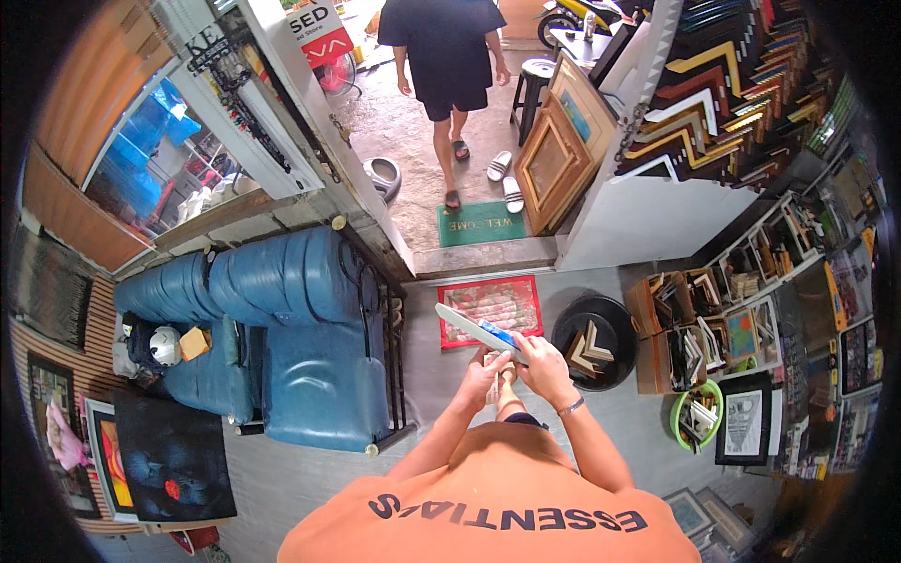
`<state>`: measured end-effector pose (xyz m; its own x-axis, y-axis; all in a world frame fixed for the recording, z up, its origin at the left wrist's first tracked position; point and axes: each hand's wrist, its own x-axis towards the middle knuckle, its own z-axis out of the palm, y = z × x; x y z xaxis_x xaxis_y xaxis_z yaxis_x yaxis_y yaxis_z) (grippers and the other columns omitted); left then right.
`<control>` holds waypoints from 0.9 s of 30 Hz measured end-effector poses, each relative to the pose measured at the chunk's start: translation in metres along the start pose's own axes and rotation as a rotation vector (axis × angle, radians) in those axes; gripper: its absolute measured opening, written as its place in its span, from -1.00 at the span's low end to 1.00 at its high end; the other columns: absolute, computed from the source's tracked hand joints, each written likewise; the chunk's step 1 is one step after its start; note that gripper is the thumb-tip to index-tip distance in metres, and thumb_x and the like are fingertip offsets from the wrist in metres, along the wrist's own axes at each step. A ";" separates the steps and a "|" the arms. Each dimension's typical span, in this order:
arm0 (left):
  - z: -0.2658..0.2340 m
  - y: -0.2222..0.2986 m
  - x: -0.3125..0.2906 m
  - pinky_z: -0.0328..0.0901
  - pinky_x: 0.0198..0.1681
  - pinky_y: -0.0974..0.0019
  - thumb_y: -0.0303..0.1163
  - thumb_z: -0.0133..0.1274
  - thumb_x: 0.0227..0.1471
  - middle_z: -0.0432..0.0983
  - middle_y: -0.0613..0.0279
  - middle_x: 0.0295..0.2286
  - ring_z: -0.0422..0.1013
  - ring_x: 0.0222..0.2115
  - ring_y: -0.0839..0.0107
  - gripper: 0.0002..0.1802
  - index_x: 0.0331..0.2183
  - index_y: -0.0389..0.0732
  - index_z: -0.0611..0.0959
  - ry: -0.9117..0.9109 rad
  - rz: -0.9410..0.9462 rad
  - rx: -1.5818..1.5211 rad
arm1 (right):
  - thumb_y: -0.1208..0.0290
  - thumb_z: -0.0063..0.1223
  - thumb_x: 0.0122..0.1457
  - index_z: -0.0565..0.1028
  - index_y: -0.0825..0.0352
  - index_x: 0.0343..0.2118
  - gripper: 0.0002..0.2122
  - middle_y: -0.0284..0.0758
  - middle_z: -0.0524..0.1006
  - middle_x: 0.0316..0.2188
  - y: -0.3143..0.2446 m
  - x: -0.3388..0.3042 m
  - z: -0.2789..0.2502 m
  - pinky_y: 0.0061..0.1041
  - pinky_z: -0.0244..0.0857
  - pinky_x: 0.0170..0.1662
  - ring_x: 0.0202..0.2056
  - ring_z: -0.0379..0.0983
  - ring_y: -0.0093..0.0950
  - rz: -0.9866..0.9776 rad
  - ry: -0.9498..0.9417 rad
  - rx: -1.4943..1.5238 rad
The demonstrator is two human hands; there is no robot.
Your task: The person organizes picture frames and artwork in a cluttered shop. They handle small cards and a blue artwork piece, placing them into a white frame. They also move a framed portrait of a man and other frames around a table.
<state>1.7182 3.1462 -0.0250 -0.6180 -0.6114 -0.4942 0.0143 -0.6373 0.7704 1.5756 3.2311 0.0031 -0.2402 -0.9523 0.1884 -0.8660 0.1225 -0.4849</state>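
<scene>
1. Holding a flat grey strip [466, 326] out in front of the orange shirt [488, 497], with a blue part [497, 333] lying along it near the fingers.
2. Runs diagonally: long axis from upper left (free end) to lower right (held end). Points forward and to the left. Cannot tell exact tilt off level.
3. With right hand [546, 364]: gripping the strip at its lower-right end, fingers closed narrow on it, next to the blue. Wearing a bracelet [571, 405] on that wrist.
4. With left hand [479, 377]: fingers curled just under the strip's lower edge, close beside the right hand. Cannot tell what they close on; partly hidden.
5. Overlaps, as viewed from above, a red-bordered rug [502, 298] on the floor.
6. Near on the right: black round basin [619, 342], holding V-shaped frame corners [589, 352].
7. Well apart on the left: blue sofa [324, 380].
8. Ahead, past the rug: green doormat [509, 233] at the doorway, plus a person in dark clothes [441, 47].
</scene>
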 end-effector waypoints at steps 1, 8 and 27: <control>-0.003 0.004 0.019 0.27 -0.56 0.46 -0.16 0.20 0.09 0.55 0.34 -0.33 0.36 -0.56 0.60 -0.53 -0.02 -0.16 0.50 0.048 -0.066 0.059 | 0.41 0.22 -0.05 0.36 0.30 0.11 -0.42 -0.16 0.51 -0.23 0.011 0.014 0.004 -0.28 0.38 -0.08 -0.15 0.46 -0.20 -0.024 0.003 0.004; -0.003 0.057 0.124 0.26 -0.57 0.43 -0.12 0.17 0.11 0.58 0.33 -0.35 0.34 -0.62 0.57 -0.61 -0.11 -0.14 0.56 0.187 -0.135 0.130 | 0.48 0.22 -0.11 0.35 0.26 0.13 -0.38 -0.15 0.51 -0.15 0.069 0.131 0.004 -0.25 0.37 -0.04 -0.08 0.45 -0.19 -0.029 -0.119 0.102; -0.016 0.225 0.314 0.23 -0.64 0.45 -0.13 0.13 0.16 0.41 0.39 -0.63 0.33 -0.68 0.54 -0.67 -0.16 -0.14 0.54 -0.114 -0.339 0.018 | 0.39 0.05 0.12 0.33 0.31 0.12 -0.53 -0.14 0.50 -0.10 0.121 0.350 -0.020 -0.21 0.34 0.01 -0.07 0.46 -0.15 0.026 -0.091 -0.095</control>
<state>1.5400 2.8034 -0.0131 -0.6691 -0.3097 -0.6756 -0.2197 -0.7860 0.5779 1.3781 2.9180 0.0271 -0.2265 -0.9692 0.0967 -0.8986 0.1696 -0.4047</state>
